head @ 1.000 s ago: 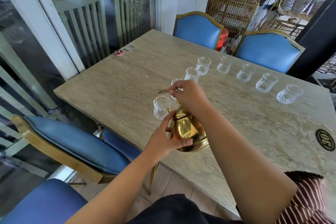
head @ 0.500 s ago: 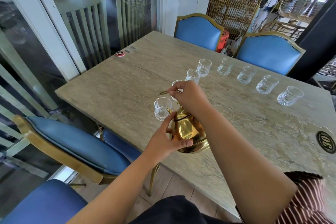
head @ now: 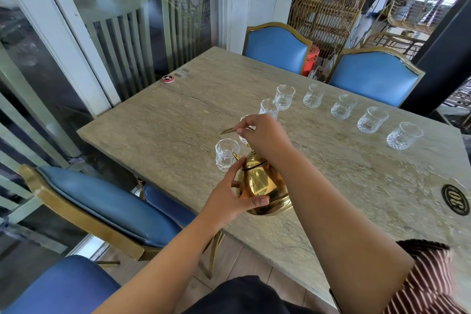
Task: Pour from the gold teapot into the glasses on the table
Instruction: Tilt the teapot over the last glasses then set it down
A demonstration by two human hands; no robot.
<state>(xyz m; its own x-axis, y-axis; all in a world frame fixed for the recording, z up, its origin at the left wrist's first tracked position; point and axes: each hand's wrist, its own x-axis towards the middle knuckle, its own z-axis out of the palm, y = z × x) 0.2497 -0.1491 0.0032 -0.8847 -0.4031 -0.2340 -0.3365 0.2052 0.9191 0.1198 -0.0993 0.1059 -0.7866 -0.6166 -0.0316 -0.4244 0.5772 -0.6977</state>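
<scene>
The gold teapot (head: pixel 263 186) stands on the stone table (head: pixel 165 122) near its front edge. My left hand (head: pixel 230 200) cups the pot's left side, thumb across the belly. My right hand (head: pixel 265 135) reaches over the top and pinches the thin gold handle, which sticks out to the left. The pot's spout points at the nearest glass (head: pixel 226 154), close to its rim. A second glass (head: pixel 246 130) is partly hidden behind my right hand. Several more clear cut glasses curve away to the right, ending at the far one (head: pixel 404 135). All look empty.
Blue chairs with gold frames stand behind the table (head: pixel 277 47) and at its left (head: pixel 102 204). A small red disc (head: pixel 168 78) lies at the table's far left edge. A black "30" badge (head: pixel 456 200) is set at the right. Glass doors lie left.
Both hands and the teapot stay in place. Only the view has shifted slightly.
</scene>
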